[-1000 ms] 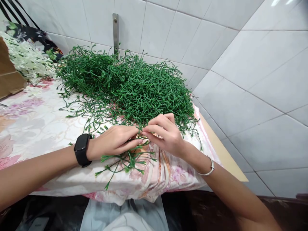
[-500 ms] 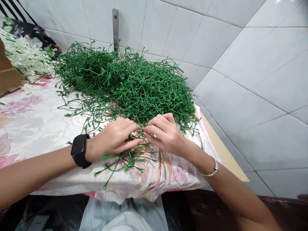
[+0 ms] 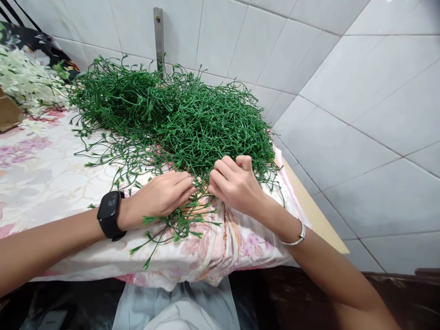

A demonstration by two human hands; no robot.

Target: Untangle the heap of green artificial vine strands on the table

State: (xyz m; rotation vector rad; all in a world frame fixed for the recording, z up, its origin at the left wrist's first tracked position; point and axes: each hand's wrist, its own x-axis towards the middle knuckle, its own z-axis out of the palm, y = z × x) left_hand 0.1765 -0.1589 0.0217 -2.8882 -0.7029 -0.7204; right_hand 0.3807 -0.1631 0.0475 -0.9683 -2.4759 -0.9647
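A small bunch of green stems is being supported near the front edge of the floral cloth and is being partly covered by the left hand. That hand is being held narrow, with fingers curled; the right hand is being held just beside it, likewise curled. Whether a stem is being pinched in either cannot be told, as the fingertips are being hidden. By their looks, the stems are being judged light, springy and hardly fragile, but easily tangled; the thin plain shanks are being favoured for a hold over the forked tips, by which neighbours could be snagged. The space behind the hands is being filled by a large tangled heap, backed by a tiled wall with a metal strip. The far left is being taken up by white flowers and brown cardboard, well apart from the hands.
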